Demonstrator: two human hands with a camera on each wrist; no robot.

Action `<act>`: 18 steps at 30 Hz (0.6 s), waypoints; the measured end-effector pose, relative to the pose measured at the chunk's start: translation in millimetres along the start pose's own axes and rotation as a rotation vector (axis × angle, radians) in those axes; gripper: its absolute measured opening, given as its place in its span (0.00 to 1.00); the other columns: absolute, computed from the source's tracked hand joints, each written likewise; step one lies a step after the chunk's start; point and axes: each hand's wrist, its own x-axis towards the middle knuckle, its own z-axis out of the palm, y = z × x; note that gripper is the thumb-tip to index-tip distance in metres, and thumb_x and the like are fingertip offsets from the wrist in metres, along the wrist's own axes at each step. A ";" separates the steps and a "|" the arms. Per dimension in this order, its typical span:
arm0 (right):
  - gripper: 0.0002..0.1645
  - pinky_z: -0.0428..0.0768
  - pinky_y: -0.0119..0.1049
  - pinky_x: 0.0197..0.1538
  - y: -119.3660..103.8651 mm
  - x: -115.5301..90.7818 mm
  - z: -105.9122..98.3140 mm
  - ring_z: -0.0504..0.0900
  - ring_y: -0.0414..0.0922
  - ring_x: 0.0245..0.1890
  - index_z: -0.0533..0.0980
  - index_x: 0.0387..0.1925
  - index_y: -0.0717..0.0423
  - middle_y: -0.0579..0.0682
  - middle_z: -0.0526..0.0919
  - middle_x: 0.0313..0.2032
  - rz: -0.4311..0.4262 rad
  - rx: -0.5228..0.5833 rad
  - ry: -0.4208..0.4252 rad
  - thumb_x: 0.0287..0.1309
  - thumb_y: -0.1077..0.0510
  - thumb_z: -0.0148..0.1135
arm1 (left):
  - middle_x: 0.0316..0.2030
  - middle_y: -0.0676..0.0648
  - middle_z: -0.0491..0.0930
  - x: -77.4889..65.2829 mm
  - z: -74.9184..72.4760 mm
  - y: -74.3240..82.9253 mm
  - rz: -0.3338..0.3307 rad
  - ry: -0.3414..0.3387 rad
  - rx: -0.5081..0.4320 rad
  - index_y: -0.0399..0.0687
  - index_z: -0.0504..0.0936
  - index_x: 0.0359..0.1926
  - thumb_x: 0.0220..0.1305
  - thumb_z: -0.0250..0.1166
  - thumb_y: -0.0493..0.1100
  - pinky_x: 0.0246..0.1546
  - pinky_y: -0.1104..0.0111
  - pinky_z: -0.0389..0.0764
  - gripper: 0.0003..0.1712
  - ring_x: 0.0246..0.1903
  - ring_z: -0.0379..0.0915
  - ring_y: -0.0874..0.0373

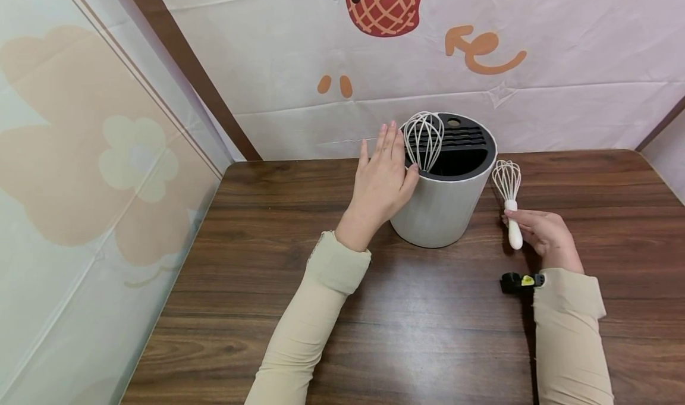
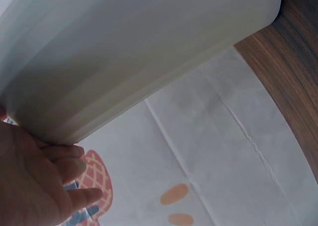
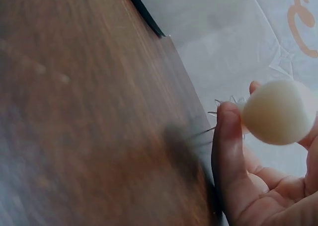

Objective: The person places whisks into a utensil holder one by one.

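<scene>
A white round utensil holder (image 1: 444, 206) with a black slotted top stands on the wooden table (image 1: 417, 333). One white whisk (image 1: 424, 138) stands inside it, wires up. My left hand (image 1: 381, 182) lies flat against the holder's left side, fingers straight; the left wrist view shows the holder's wall (image 2: 134, 57) against my palm (image 2: 35, 181). My right hand (image 1: 540, 231) holds a second small white whisk (image 1: 509, 200) by its handle, just right of the holder, wires pointing away. In the right wrist view the handle's rounded end (image 3: 278, 112) sits between my fingers (image 3: 229, 151).
A printed white cloth (image 1: 535, 96) hangs behind the table and a patterned panel (image 1: 96, 173) along its left side. A dark wooden post (image 1: 187, 60) stands at the back left corner. A black and yellow clip (image 1: 518, 282) sits at my right cuff.
</scene>
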 end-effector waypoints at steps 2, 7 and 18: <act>0.15 0.79 0.26 0.32 0.3 1.1 -0.2 0.84 0.35 0.27 0.84 0.20 0.53 0.47 0.85 0.23 -0.010 0.069 -0.016 0.58 0.68 0.60 | 0.73 0.43 0.45 0.2 -0.1 0.0 -0.002 -0.005 0.002 0.37 0.51 0.72 0.70 0.40 0.53 0.68 0.51 0.37 0.36 0.72 0.34 0.55; 0.15 0.81 0.29 0.32 1.7 3.5 -2.8 0.86 0.41 0.27 0.83 0.22 0.58 0.53 0.85 0.24 -0.021 0.160 -0.063 0.58 0.72 0.57 | 0.73 0.43 0.45 0.5 0.3 -0.1 -0.001 -0.006 0.000 0.37 0.52 0.72 0.70 0.41 0.53 0.68 0.51 0.38 0.36 0.72 0.33 0.55; 0.13 0.81 0.33 0.34 1.3 4.8 -8.1 0.86 0.44 0.31 0.79 0.28 0.63 0.57 0.86 0.27 0.031 0.260 -0.163 0.63 0.72 0.50 | 0.73 0.43 0.45 0.4 0.2 -0.3 0.004 -0.006 0.008 0.37 0.52 0.72 0.70 0.41 0.53 0.68 0.51 0.38 0.36 0.72 0.35 0.54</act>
